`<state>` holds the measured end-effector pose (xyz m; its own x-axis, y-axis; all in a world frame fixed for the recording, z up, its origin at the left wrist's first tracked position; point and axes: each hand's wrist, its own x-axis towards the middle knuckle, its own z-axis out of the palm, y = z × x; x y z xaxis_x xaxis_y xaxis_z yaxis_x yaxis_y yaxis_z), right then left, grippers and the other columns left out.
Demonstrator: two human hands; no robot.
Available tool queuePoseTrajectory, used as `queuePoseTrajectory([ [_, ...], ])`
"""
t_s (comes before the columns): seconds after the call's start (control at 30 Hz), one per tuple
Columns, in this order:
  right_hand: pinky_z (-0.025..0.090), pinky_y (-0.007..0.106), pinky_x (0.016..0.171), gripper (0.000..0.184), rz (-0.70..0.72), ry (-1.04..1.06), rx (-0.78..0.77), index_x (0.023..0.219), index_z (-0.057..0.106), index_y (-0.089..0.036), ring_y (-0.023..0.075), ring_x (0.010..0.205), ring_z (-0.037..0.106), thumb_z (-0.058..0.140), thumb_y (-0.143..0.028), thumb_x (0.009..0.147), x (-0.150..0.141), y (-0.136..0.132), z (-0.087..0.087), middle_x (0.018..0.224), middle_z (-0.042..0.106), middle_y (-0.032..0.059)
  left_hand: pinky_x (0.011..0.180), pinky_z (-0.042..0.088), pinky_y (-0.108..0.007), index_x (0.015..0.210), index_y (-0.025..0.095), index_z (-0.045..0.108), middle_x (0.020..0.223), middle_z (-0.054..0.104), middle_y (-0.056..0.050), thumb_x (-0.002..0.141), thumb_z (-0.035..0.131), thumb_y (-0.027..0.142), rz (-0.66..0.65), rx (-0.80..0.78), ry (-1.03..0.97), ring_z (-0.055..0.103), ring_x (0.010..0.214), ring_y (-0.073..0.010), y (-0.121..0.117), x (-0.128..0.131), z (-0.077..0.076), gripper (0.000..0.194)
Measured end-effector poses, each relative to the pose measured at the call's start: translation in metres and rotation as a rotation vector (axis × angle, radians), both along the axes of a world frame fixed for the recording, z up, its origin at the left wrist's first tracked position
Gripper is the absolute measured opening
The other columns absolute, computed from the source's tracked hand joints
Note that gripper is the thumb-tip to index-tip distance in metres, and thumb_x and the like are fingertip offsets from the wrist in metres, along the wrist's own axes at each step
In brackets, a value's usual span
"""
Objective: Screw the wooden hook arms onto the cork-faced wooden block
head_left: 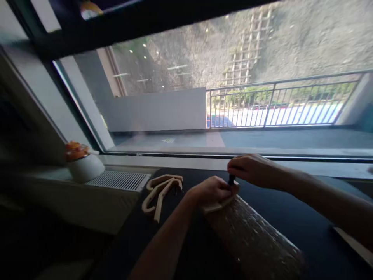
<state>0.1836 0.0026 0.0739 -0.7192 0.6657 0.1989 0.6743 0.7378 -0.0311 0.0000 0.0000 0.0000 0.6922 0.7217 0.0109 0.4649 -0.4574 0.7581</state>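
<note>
A long brown roll [253, 237] with a glittery, wrapped surface lies on the dark table [294, 212], running from lower right toward the window. My left hand [210, 192] is closed around the roll's far end. My right hand [252, 169] reaches in from the right, fingers pinched on a small dark piece [231, 179] at that same end. Several pale curved wooden strips [160, 190] lie to the left of my hands on the table.
A white pot with orange flowers [81, 161] stands on the sill at left beside a floor vent grille [118, 180]. A large window spans the back, showing a balcony railing [279, 103]. A pale flat edge [354, 243] shows at the far right.
</note>
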Motion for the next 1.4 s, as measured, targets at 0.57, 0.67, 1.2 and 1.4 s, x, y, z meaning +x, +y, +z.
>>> queuePoseTrajectory([
  [0.57,0.028,0.027,0.055,0.029,0.03,-0.068,0.124,0.079,0.061,-0.019,0.0142,0.061,0.056,0.037,-0.027,0.094,-0.005,0.002,-0.014,0.07,0.064,0.0025,0.056,0.035,-0.021,0.078,0.009,0.067,0.066,0.052,0.001,0.08,0.053,0.037,0.031,-0.083,-0.057,0.043,0.059,-0.009,0.013,-0.003,-0.018,0.031],
  [0.67,0.023,0.028,0.051,0.031,-0.118,-0.113,0.209,0.077,0.061,-0.018,0.0162,0.058,0.057,0.038,-0.031,0.094,-0.012,0.001,-0.02,0.06,0.061,0.003,0.056,0.035,-0.022,0.08,0.009,0.068,0.067,0.053,0.0,0.08,0.053,0.037,0.049,-0.099,-0.04,0.044,0.06,-0.0096,0.012,-0.003,-0.017,0.031],
  [1.2,0.029,0.026,0.05,0.031,-0.159,-0.057,0.026,0.076,0.063,-0.018,0.0144,0.054,0.055,0.043,-0.037,0.09,-0.009,-0.002,-0.006,0.062,0.063,0.0034,0.058,0.036,-0.022,0.081,0.01,0.069,0.067,0.055,0.0,0.08,0.053,0.034,0.07,-0.115,-0.029,0.045,0.06,-0.0098,0.009,-0.003,-0.014,0.029],
  [1.4,0.028,0.028,0.051,0.038,-0.25,-0.101,0.062,0.083,0.067,-0.018,0.0184,0.057,0.058,0.042,-0.046,0.089,-0.009,-0.006,-0.003,0.063,0.065,0.0064,0.059,0.036,-0.023,0.085,0.01,0.07,0.068,0.056,0.0,0.081,0.053,0.034,0.07,-0.109,-0.041,0.045,0.06,-0.0096,0.009,-0.002,-0.016,0.029],
])
